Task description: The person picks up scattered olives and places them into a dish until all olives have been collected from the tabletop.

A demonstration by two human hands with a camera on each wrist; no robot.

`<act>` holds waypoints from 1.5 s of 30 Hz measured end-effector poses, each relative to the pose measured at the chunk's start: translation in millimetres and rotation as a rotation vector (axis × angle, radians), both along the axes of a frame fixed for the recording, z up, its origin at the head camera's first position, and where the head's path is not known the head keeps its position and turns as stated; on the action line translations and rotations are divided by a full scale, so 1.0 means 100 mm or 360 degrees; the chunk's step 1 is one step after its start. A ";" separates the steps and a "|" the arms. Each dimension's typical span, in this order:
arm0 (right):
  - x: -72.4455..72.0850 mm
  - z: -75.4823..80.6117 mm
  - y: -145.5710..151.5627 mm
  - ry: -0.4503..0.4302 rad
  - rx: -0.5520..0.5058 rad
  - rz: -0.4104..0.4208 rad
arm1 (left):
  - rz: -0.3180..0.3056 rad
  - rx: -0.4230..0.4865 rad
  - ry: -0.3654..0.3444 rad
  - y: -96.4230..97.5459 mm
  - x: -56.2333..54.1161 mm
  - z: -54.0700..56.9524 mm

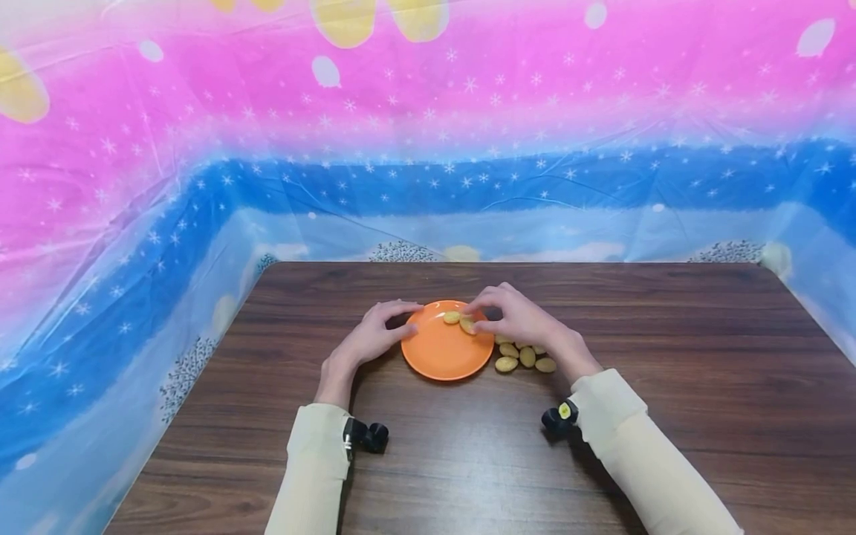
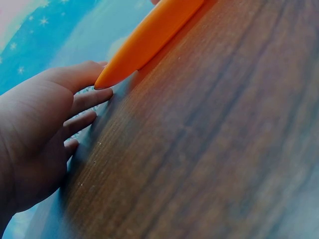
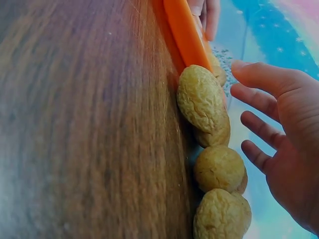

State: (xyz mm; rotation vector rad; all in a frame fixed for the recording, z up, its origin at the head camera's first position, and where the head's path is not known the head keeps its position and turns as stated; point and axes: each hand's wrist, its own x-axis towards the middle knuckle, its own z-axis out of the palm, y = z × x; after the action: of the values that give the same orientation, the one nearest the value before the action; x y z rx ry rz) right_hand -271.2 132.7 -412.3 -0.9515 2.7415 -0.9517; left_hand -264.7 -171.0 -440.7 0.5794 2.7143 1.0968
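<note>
Could roll two potatoes [image 1: 452,317] off the orange plate [image 1: 441,357], over the nearby far-right rim, by brushing them with the empty, loose-fingered right hand [image 1: 520,318], despite the relaxed left hand [image 1: 370,336] at the left rim.

No legible txt, nos. or brands; yellow mark [image 1: 565,411] on R wrist cam [image 1: 553,423] too small to read.

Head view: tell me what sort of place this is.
Probably an improvised indoor recording corner: a snowflake-printed cloth hangs behind the wood-grain table, and two black wrist cameras are in view.
</note>
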 end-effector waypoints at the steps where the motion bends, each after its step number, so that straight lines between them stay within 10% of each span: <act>1: 0.00 0.00 0.01 -0.0002 -0.0002 -0.0005 | 0.0000 0.0002 0.0001 0.00 0.00 0.00; 45: 0.20 -0.11 0.57 -0.0022 -0.0129 -0.0255 | -0.0006 0.0013 0.0019 0.01 -0.01 0.00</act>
State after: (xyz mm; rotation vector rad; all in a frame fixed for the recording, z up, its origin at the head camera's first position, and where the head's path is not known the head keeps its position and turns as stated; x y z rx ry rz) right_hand -251.5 189.5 -423.4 -0.7412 2.8215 -1.0969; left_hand -265.3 -170.4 -440.4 0.5944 2.7191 1.1076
